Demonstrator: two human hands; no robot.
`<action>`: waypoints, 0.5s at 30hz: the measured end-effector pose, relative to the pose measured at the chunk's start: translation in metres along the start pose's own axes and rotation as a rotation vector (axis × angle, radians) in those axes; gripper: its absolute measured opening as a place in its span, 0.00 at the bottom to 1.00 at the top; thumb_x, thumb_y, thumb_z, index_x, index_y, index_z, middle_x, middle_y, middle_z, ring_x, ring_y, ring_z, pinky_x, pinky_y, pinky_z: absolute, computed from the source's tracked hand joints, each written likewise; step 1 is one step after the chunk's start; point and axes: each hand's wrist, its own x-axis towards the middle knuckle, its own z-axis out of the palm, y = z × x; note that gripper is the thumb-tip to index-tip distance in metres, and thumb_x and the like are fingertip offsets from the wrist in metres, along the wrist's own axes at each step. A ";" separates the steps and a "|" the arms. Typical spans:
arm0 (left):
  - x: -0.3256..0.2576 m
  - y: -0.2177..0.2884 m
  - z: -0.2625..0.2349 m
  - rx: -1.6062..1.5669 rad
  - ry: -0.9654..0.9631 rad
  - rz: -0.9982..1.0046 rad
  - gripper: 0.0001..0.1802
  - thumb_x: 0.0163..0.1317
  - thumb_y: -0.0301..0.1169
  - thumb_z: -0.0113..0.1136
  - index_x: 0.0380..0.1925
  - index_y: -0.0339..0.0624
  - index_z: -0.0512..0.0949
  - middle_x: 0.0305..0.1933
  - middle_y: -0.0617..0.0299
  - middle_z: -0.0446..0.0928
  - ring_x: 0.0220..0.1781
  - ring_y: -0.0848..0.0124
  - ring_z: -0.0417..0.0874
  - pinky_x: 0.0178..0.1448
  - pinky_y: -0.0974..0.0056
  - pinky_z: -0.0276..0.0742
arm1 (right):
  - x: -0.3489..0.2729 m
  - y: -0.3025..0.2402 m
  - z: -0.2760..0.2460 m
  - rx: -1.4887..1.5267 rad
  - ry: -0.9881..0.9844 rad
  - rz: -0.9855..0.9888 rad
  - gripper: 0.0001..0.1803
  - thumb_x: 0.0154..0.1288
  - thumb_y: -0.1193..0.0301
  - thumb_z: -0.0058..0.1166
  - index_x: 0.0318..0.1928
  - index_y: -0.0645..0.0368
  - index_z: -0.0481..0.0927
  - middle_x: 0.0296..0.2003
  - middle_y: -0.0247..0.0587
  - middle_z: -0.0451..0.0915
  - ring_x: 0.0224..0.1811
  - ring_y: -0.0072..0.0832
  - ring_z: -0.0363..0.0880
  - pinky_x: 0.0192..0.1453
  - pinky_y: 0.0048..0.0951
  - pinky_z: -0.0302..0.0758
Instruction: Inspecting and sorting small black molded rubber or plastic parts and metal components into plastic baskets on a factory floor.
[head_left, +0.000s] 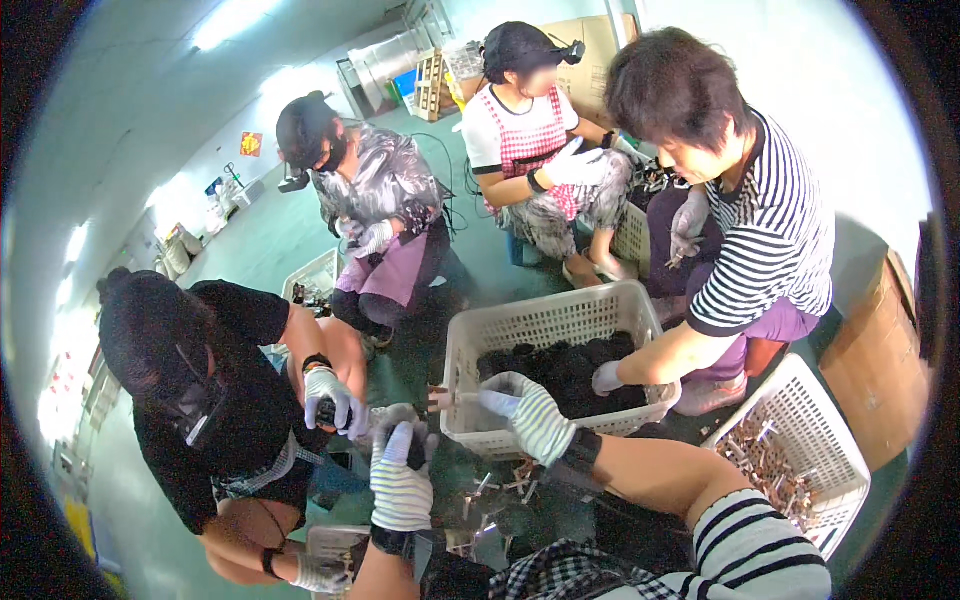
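My left hand [402, 480], in a white glove with stripes, is closed around a small dark lump [417, 456], mostly hidden by the fingers. My right hand [532, 416], gloved the same way, pinches a small metal piece [441, 399] with a coppery end and a pale, silvery stem. The piece points left, just above my left hand, beside the near-left corner of a white plastic basket [456, 352]. Black, fuzzy-looking lumps [560, 372] fill that basket's bottom. Below my hands, several loose silver and copper-coloured pieces [484, 492] lie in front of me.
At right, another white basket [850, 462] holds many coppery pieces [765, 470], near a cardboard box [875, 365]. A person in stripes [765, 225] reaches into the middle basket. A person in black [225, 400] works close on my left. Two more people sit beyond.
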 end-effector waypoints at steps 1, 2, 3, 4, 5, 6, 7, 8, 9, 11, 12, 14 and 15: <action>0.005 -0.004 -0.003 0.002 0.007 -0.003 0.16 0.63 0.35 0.58 0.52 0.53 0.74 0.52 0.66 0.76 0.52 0.71 0.76 0.56 0.60 0.73 | -0.002 -0.002 0.000 0.072 -0.040 0.030 0.13 0.64 0.69 0.58 0.44 0.63 0.75 0.38 0.38 0.79 0.38 0.22 0.79 0.45 0.24 0.77; 0.008 -0.007 -0.005 -0.069 -0.044 -0.068 0.16 0.63 0.35 0.58 0.52 0.53 0.74 0.51 0.66 0.76 0.52 0.71 0.76 0.56 0.59 0.73 | -0.008 -0.010 0.003 0.082 -0.052 0.065 0.13 0.63 0.71 0.59 0.44 0.63 0.74 0.38 0.38 0.79 0.38 0.24 0.81 0.45 0.25 0.79; 0.012 -0.009 -0.005 -0.140 -0.095 -0.134 0.16 0.64 0.35 0.58 0.52 0.53 0.75 0.51 0.66 0.77 0.51 0.71 0.77 0.56 0.59 0.74 | -0.012 -0.015 0.004 0.082 -0.050 0.079 0.13 0.63 0.71 0.59 0.44 0.63 0.74 0.38 0.38 0.79 0.38 0.24 0.81 0.45 0.25 0.79; 0.012 -0.010 0.000 -0.133 -0.086 -0.117 0.17 0.63 0.37 0.59 0.52 0.50 0.75 0.48 0.66 0.78 0.48 0.71 0.78 0.54 0.60 0.76 | -0.015 -0.019 0.005 0.005 -0.065 0.099 0.12 0.63 0.71 0.60 0.44 0.63 0.74 0.37 0.38 0.79 0.37 0.24 0.80 0.45 0.25 0.79; 0.015 -0.010 0.004 -0.135 -0.081 -0.122 0.17 0.63 0.37 0.59 0.52 0.50 0.75 0.48 0.66 0.78 0.48 0.71 0.78 0.54 0.60 0.76 | -0.014 -0.021 0.003 -0.073 -0.081 0.112 0.12 0.63 0.72 0.60 0.44 0.63 0.74 0.37 0.37 0.79 0.37 0.23 0.80 0.46 0.25 0.79; 0.018 -0.012 0.006 0.000 -0.126 -0.030 0.18 0.63 0.38 0.59 0.52 0.48 0.75 0.48 0.64 0.78 0.47 0.71 0.79 0.54 0.60 0.76 | -0.013 -0.017 -0.002 -0.116 -0.126 0.082 0.13 0.62 0.72 0.61 0.44 0.63 0.75 0.36 0.36 0.80 0.37 0.22 0.80 0.46 0.25 0.79; 0.020 -0.013 0.010 0.135 -0.171 0.060 0.18 0.64 0.38 0.59 0.52 0.45 0.75 0.47 0.63 0.78 0.46 0.70 0.79 0.53 0.61 0.77 | -0.010 -0.013 -0.001 -0.117 -0.123 0.092 0.13 0.62 0.72 0.61 0.44 0.63 0.75 0.36 0.36 0.80 0.37 0.22 0.80 0.46 0.25 0.79; 0.018 -0.009 0.030 0.051 -0.148 -0.033 0.17 0.66 0.39 0.54 0.50 0.43 0.76 0.46 0.61 0.78 0.50 0.71 0.77 0.58 0.63 0.72 | -0.009 -0.011 -0.006 -0.212 -0.120 0.037 0.10 0.63 0.72 0.61 0.42 0.62 0.76 0.35 0.36 0.80 0.38 0.22 0.79 0.46 0.24 0.78; 0.020 -0.008 0.034 0.045 -0.143 -0.058 0.17 0.66 0.39 0.54 0.50 0.43 0.76 0.46 0.61 0.78 0.50 0.71 0.77 0.58 0.63 0.72 | -0.011 -0.007 -0.005 -0.301 -0.126 -0.007 0.08 0.64 0.72 0.60 0.40 0.61 0.77 0.35 0.36 0.80 0.39 0.21 0.79 0.46 0.23 0.76; 0.025 -0.012 0.035 0.017 -0.213 -0.077 0.16 0.67 0.40 0.53 0.49 0.43 0.77 0.48 0.61 0.78 0.50 0.71 0.77 0.58 0.62 0.72 | -0.003 0.000 -0.014 -0.598 -0.191 -0.296 0.22 0.60 0.73 0.61 0.54 0.59 0.73 0.42 0.43 0.81 0.44 0.30 0.81 0.52 0.30 0.75; 0.027 -0.013 0.030 0.189 -0.205 0.038 0.16 0.67 0.40 0.53 0.49 0.43 0.77 0.47 0.62 0.78 0.51 0.70 0.77 0.59 0.62 0.71 | -0.004 -0.005 -0.007 -0.643 -0.222 -0.346 0.28 0.59 0.73 0.61 0.60 0.56 0.69 0.43 0.46 0.80 0.44 0.34 0.81 0.53 0.33 0.75; 0.028 -0.010 0.026 0.062 -0.210 -0.071 0.17 0.68 0.41 0.52 0.50 0.43 0.76 0.50 0.62 0.77 0.53 0.71 0.76 0.59 0.61 0.71 | 0.002 -0.006 0.004 -0.842 -0.284 -0.487 0.38 0.57 0.75 0.60 0.68 0.51 0.60 0.45 0.51 0.79 0.44 0.41 0.81 0.52 0.39 0.76; 0.027 -0.009 0.026 0.070 -0.194 -0.030 0.18 0.69 0.41 0.51 0.51 0.42 0.75 0.51 0.62 0.76 0.54 0.71 0.76 0.59 0.61 0.71 | 0.006 -0.003 0.006 -0.994 -0.318 -0.580 0.42 0.57 0.76 0.59 0.70 0.49 0.55 0.44 0.53 0.79 0.43 0.45 0.81 0.51 0.41 0.76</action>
